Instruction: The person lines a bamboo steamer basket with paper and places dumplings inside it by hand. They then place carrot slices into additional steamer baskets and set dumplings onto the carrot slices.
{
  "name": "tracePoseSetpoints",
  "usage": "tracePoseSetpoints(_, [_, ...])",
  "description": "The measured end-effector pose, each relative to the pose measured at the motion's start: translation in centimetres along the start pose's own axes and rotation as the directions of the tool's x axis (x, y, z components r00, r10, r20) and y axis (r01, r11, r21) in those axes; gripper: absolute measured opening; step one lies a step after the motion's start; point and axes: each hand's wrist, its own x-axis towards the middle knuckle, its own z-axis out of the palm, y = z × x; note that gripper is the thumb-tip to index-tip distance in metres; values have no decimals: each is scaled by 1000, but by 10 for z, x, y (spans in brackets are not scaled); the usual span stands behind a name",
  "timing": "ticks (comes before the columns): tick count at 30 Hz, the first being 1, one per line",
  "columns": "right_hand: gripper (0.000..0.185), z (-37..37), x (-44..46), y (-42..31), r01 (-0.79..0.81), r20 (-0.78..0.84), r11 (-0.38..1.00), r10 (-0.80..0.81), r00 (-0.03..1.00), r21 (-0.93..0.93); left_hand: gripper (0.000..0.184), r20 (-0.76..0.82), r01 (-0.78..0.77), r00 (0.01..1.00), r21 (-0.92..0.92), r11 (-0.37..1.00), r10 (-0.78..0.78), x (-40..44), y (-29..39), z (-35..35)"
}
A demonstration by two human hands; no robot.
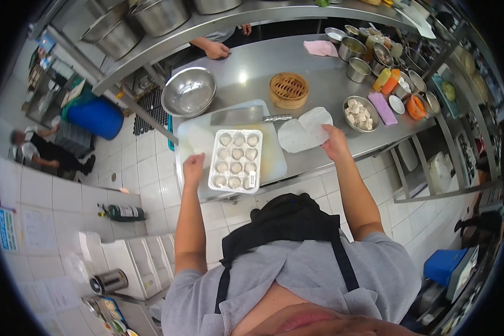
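My right hand (335,143) pinches the edge of white steamer paper (303,132), rounded and notched like two overlapping sheets, above the table's front part. My left hand (194,169) is closed at the cutting board's left edge, fingertips on a thin, pale paper sheet (198,136) that blends with the board. Between my hands a white plastic tray (212,182) with several round, pale dumplings (237,153) rests on the white cutting board (274,159). Behind the tray lies a cleaver (238,116), its handle reaching the steamer paper. A bamboo steamer (289,91) stands farther back, lid on.
A large steel bowl (189,91) stands back left. At right are a bowl of white chunks (360,114), a purple cloth (382,108), squeeze bottles (391,82) and several containers. Another person's hand (216,49) rests at the far edge beneath an overhead shelf (207,27).
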Motion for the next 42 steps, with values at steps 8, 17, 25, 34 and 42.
tracePoseSetpoints(8, [36,18,-4,-21,46,9,989,-45,999,-142,51,-138,-63,979,502,863,151,-47,45,-17])
tracePoseSetpoints(17, [28,70,-6,-34,-14,706,939,269,655,-345,63,446,73,889,-364,928,105,-126,185,129])
tracePoseSetpoints(25, [37,47,117,-37,564,606,517,-105,788,-644,38,367,326,925,-637,698,-97,-130,193,131])
tracePoseSetpoints(34, [39,18,143,-48,510,559,-334,-63,827,-792,36,312,297,944,-673,677,-105,-151,207,147])
tracePoseSetpoints(42, [27,-55,16,-13,560,621,-268,-356,698,-784,33,385,395,910,-689,607,-155,-151,198,162])
